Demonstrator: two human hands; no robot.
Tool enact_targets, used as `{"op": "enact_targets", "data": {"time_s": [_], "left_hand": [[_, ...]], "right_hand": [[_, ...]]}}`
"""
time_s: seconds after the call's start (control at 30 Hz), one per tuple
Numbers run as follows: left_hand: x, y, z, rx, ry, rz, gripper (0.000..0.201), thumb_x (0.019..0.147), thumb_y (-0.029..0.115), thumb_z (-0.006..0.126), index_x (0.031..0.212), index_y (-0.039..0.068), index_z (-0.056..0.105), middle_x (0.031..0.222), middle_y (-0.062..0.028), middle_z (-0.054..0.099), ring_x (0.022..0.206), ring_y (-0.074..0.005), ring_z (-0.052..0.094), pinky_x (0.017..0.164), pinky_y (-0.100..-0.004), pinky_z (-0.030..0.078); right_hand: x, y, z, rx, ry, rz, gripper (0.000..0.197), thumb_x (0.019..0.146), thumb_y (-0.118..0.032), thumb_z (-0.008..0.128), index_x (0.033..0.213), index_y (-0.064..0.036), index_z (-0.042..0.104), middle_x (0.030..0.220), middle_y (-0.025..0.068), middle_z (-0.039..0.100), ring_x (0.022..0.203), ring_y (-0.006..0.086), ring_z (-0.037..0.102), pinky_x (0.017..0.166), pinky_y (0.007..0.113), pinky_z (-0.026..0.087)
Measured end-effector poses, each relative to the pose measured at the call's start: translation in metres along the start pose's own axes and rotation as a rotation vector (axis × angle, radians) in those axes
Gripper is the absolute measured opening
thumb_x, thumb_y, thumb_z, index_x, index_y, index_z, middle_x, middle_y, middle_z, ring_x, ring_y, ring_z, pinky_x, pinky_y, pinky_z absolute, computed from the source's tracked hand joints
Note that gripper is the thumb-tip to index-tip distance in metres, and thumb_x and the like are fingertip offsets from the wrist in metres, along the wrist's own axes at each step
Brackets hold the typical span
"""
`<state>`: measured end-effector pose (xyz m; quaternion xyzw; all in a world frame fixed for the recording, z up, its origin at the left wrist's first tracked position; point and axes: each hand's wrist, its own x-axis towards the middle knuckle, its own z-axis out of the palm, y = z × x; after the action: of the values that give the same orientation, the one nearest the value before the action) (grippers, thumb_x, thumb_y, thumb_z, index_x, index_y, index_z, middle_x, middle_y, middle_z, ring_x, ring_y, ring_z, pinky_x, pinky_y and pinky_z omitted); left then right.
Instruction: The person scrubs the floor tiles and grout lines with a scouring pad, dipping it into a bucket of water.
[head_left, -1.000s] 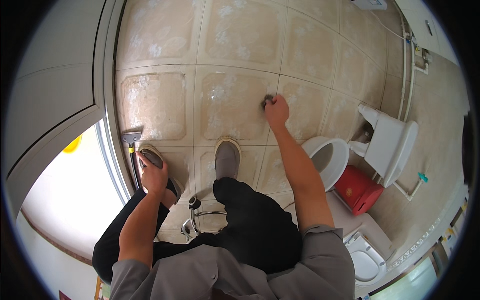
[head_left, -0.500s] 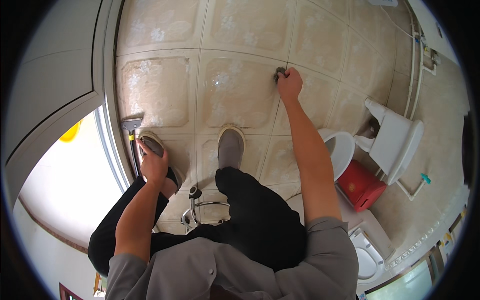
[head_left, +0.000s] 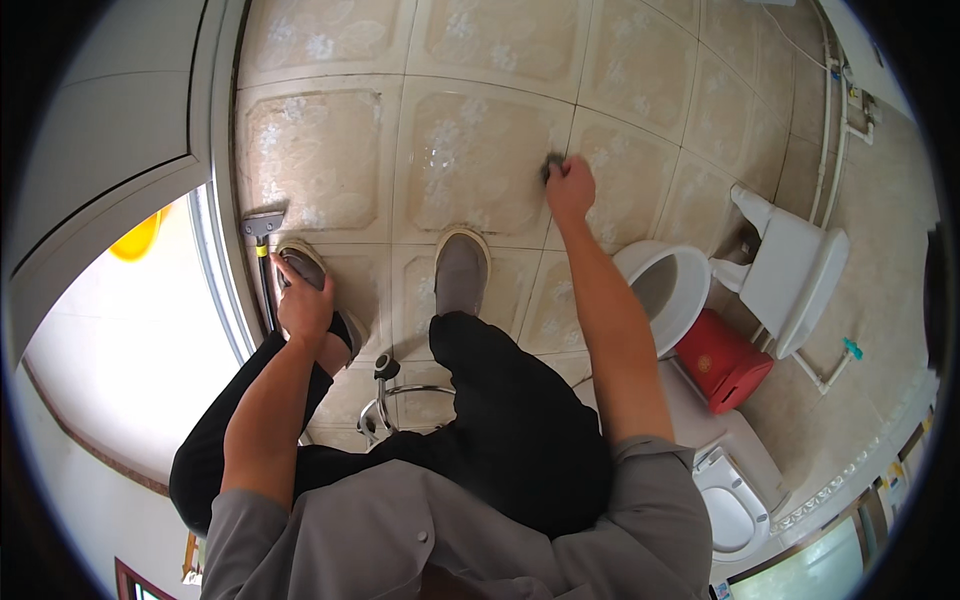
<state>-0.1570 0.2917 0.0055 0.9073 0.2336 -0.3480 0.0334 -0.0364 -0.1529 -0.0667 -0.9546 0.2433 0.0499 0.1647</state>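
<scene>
The floor tiles are smooth and glossy. The scrubber appears rough. The scraper head is metal, the bin smooth plastic, the stool base polished metal. Shirt and trousers are matt cloth, the 2 shoes matt.

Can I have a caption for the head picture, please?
Right hand holding a small dark pad at the tiled floor.

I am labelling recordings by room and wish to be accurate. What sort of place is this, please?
Most likely a bathroom: at lower right there is what looks like a white toilet, and along the right side run white water pipes and a green-handled tap.
</scene>
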Motion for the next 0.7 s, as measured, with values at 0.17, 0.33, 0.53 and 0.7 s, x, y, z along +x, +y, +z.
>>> {"op": "enact_targets", "data": {"time_s": [0.17, 0.33, 0.53, 0.7], "left_hand": [[0.001, -0.002, -0.008, 0.032, -0.025, -0.030, 0.114, 0.088, 0.054, 0.063, 0.158, 0.000, -0.009, 0.089, -0.0294, 0.070, 0.080, -0.0427, 0.072, 0.072, -0.0496, 0.058], [0.002, 0.001, -0.001, 0.022, 0.002, -0.002, 0.112, 0.089, 0.054, 0.062, 0.158, 0.000, -0.008, 0.089, -0.0303, 0.070, 0.082, -0.0439, 0.072, 0.073, -0.0514, 0.058], [-0.003, 0.003, -0.002, 0.022, 0.002, -0.022, 0.112, 0.089, 0.053, 0.062, 0.158, 0.000, -0.008, 0.093, -0.0309, 0.070, 0.086, -0.0451, 0.071, 0.077, -0.0522, 0.058], [-0.004, -0.004, -0.003, 0.020, 0.013, -0.025, 0.112, 0.089, 0.053, 0.061, 0.158, -0.001, -0.008, 0.094, -0.0311, 0.070, 0.087, -0.0453, 0.071, 0.078, -0.0516, 0.058]], "right_hand": [[-0.123, 0.049, 0.019, 0.105, -0.128, -0.053, 0.023, 0.081, -0.016, 0.075, 0.089, -0.0079, 0.055, 0.087, 0.0158, 0.058, 0.080, 0.0389, 0.060, 0.069, 0.047, 0.048], [-0.040, 0.039, 0.014, 0.153, 0.087, -0.028, 0.022, 0.082, -0.016, 0.075, 0.085, -0.0051, 0.057, 0.081, 0.0164, 0.059, 0.078, 0.0388, 0.059, 0.069, 0.047, 0.047], [-0.089, 0.058, 0.011, 0.106, 0.002, -0.051, 0.021, 0.080, -0.012, 0.076, 0.085, -0.0052, 0.057, 0.085, 0.0170, 0.058, 0.081, 0.0391, 0.059, 0.071, 0.046, 0.047], [-0.111, 0.080, 0.009, 0.169, -0.026, -0.050, 0.019, 0.082, -0.012, 0.074, 0.087, -0.0053, 0.057, 0.085, 0.0169, 0.059, 0.080, 0.0396, 0.060, 0.071, 0.047, 0.048]]}}
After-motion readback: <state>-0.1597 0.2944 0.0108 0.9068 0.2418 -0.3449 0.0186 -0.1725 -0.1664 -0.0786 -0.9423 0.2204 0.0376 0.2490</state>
